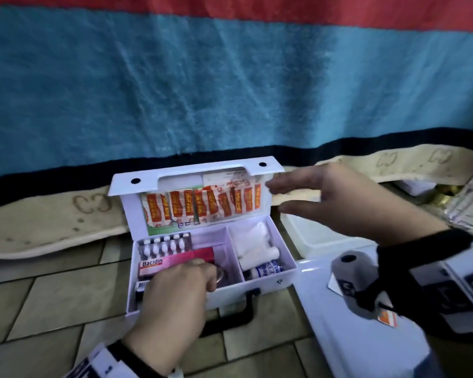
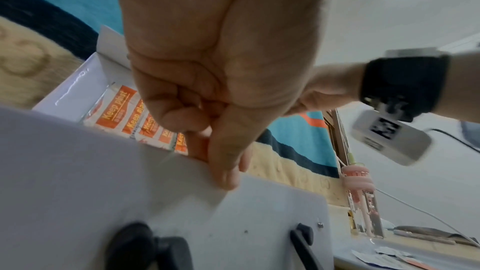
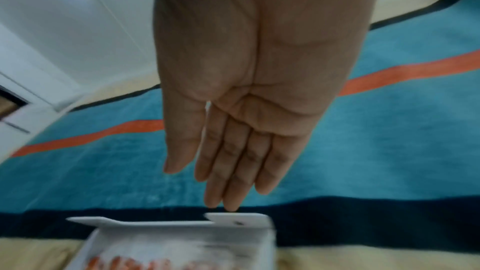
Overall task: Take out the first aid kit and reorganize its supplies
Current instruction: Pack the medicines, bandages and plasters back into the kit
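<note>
The white first aid kit [image 1: 268,281] sits open on the tile floor, with its lid [image 1: 120,186] upright. Orange plaster strips [image 1: 202,205] line the lid. A blister pack [image 1: 164,245] and a pink Bacidin box [image 1: 180,259] lie in the left compartment. White gauze [image 1: 254,241] and a small bottle [image 1: 265,268] are in the right one. My left hand [image 1: 202,271] reaches into the left compartment with curled fingers, apparently pinching the pink box beside a shiny round item [image 1: 220,274]. My right hand [image 1: 277,198] hovers flat by the lid's top right corner. In the wrist views, the left hand [image 2: 215,151] curls at the kit's front wall [image 2: 103,192] and the right hand [image 3: 207,182] stays just above the lid [image 3: 233,221].
A blue blanket [image 1: 230,91] with a red stripe hangs behind the kit, above a cream mat [image 1: 38,219]. A white panel [image 1: 352,336] lies at the right with a white container [image 1: 311,233] behind it. A clear bottle [image 1: 470,197] stands far right. The kit's black handle [image 1: 238,312] points toward me.
</note>
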`<state>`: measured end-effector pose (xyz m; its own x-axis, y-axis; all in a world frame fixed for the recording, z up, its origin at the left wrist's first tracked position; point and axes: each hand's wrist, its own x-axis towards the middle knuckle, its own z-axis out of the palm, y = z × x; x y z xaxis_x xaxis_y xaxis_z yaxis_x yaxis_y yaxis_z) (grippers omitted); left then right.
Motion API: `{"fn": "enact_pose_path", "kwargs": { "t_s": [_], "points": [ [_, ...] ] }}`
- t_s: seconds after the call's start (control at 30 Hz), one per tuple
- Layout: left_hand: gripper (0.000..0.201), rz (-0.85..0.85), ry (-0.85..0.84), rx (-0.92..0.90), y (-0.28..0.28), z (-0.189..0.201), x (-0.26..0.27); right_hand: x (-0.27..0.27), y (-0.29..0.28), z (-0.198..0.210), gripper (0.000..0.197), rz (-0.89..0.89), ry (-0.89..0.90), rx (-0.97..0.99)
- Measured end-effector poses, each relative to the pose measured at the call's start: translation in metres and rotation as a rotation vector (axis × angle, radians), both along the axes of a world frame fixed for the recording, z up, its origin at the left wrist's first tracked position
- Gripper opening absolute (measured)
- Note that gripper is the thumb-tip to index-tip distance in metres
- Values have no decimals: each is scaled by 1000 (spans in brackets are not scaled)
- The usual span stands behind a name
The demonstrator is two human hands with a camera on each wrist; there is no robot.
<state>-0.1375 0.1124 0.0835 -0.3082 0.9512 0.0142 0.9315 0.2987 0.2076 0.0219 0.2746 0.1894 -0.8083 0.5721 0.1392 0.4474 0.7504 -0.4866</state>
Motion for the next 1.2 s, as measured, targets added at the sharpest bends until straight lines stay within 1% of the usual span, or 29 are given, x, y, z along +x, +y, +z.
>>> {"fn": "enact_pose_path", "kwargs": {
  "t_s": [0.03,0.07,0.1,0.17,0.23,0.27,0.3,0.4,0.5,0.6,0.67,0.73,0.8,0.93,1.07,1.1,1.2],
  "points": [
    [43,15,10,2,0,-3,-1,21,4,-4,34,-51,-13,-19],
    [41,27,13,-1,0,-5,-2,43,10,-12,34,-114,-63,-20],
    [42,19,17,16,0,-5,-1,65,16,-22,35,-189,-153,1],
    [43,4,17,44,-1,-7,-1,104,25,-48,39,-330,-396,39],
    [34,37,-24,32,-2,-7,0,134,25,-77,43,-396,-612,18],
    [28,47,-31,21,-2,-6,2,144,22,-89,42,-397,-667,-5],
    [24,47,-28,15,-2,-5,3,151,19,-99,39,-396,-679,-35],
    [21,55,-29,16,-2,-1,4,156,12,-119,32,-419,-615,-73],
    [19,64,-39,-1,-2,1,6,152,15,-131,33,-444,-641,30],
    [20,75,-37,-2,-2,2,5,143,18,-134,22,-415,-658,107],
    [22,69,-15,-7,-1,1,5,140,22,-135,18,-409,-648,124],
    [29,60,4,-3,0,-2,6,140,26,-138,17,-411,-634,102],
    [34,46,13,14,-1,-3,6,139,26,-137,17,-416,-636,79],
    [34,34,22,32,-1,-7,3,135,22,-133,18,-461,-583,-14],
    [33,37,8,30,-2,-9,3,136,21,-129,10,-442,-623,-29],
    [33,35,-4,30,-2,-8,3,134,19,-122,11,-432,-630,-41],
    [30,46,-25,14,-1,-5,3,116,16,-92,29,-344,-543,-49]
  ]
}}
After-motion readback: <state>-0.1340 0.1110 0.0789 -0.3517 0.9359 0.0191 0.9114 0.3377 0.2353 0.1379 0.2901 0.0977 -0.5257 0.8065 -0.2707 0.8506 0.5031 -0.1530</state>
